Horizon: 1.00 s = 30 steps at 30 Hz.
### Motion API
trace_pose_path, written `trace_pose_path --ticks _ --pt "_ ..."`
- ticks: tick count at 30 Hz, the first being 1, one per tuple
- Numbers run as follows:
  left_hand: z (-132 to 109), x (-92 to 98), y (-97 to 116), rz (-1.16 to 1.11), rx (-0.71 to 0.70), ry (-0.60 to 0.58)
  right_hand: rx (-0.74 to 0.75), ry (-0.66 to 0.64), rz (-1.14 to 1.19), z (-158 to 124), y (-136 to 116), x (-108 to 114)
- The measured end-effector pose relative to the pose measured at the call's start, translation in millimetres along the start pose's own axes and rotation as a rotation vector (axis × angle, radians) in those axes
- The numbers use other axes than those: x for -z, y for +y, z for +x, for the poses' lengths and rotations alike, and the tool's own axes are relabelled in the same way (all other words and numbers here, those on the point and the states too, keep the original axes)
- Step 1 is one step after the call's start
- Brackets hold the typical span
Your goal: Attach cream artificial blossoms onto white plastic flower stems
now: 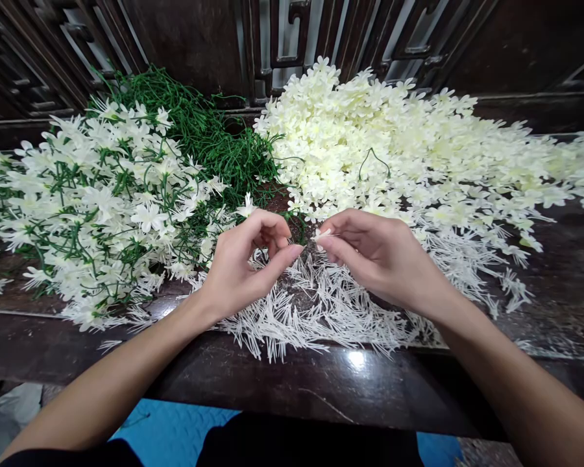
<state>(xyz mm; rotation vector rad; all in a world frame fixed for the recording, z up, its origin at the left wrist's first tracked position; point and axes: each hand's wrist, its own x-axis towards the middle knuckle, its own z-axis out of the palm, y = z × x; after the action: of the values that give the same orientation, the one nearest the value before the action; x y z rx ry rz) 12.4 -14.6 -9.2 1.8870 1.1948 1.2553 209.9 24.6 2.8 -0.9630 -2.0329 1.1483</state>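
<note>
My left hand (pixel 253 259) is closed in a pinch on a thin green stem, mostly hidden by the fingers. A white flower (pixel 246 206) shows just behind its knuckles; whether it belongs to that stem I cannot tell. Facing it, my right hand (pixel 377 253) pinches a small white artificial flower (pixel 323 237) between thumb and forefinger. The fingertips of both hands are close together but apart. Below them spreads a heap of thin white stamen pieces (pixel 316 324). Behind the right hand rises a large pile of loose cream-white flower heads (pixel 370 143).
On the left lies a pile of white flowers on green stems (pixel 102 201). Bare green stems (pixel 189 123) are heaped behind it. Everything rests on a dark wooden bench (pixel 253 379) with a carved back (pixel 189 45). A blue mat (pixel 175 428) lies below.
</note>
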Motion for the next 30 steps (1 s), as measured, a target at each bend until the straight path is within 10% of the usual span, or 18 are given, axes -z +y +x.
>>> trace_pose_path --ticks 30 --pt "3 1.5 -6 0.391 -0.214 -0.043 0.037 -0.095 0.063 -3 -2 -1"
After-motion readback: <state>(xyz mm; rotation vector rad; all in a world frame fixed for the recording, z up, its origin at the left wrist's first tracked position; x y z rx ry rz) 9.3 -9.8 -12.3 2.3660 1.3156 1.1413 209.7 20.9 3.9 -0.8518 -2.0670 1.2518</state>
